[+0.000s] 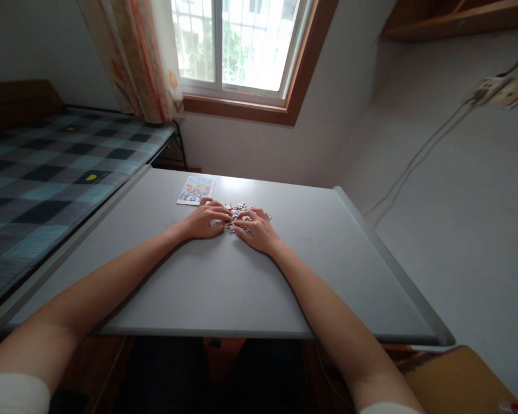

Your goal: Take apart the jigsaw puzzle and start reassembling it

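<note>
A small heap of jigsaw puzzle pieces (238, 207) lies on the grey-white table (224, 287), partly covered by both hands. My left hand (206, 221) rests at the heap's left side, palm down, its fingers apart and curving over the pieces. From the right, my right hand (258, 230) reaches onto the heap with fingers spread among the pieces. The fingertips of the two hands nearly meet in the middle. I see no piece gripped in either hand. Behind my left hand a printed picture sheet (196, 188) lies flat.
A bed with a checked mattress (90, 155) runs along the table's left side. Beyond the far edge are a curtain (138, 57) and a window (242, 52). Cables hang from a power outlet (501, 92) on the right wall. A wooden seat (461, 382) stands at lower right.
</note>
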A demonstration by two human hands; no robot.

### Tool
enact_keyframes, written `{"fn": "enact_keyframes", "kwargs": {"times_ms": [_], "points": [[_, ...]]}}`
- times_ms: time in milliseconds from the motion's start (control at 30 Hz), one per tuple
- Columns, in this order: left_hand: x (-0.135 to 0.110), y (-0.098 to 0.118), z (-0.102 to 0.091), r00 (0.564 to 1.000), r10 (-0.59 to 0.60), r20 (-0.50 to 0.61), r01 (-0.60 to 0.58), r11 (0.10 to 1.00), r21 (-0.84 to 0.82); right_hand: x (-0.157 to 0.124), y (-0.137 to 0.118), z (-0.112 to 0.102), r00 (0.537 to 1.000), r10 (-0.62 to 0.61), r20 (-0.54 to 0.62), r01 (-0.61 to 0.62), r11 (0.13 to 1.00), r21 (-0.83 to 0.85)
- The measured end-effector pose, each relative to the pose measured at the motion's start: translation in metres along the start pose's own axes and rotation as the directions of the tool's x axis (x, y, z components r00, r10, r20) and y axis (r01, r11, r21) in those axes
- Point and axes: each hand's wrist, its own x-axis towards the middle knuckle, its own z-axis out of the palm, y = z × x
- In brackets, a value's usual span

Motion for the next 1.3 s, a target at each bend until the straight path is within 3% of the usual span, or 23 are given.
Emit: {"fn": "enact_keyframes", "kwargs": {"times_ms": [833, 1300], "points": [[-0.0003, 0.0000, -0.0012, 0.999, 0.043, 0.015, -0.043, 0.999, 0.026, 0.0011, 0.0039, -0.0038, 0.993, -0.113, -0.018, 0.113, 0.994, -0.002], [0.0001, 0.0006, 0.0009, 0.999, -0.039, -0.006, 0.039, 0.998, 0.040, 0.0007, 0.0052, -0.0035, 0.987, -0.163, 0.006, 0.163, 0.984, -0.071]]}}
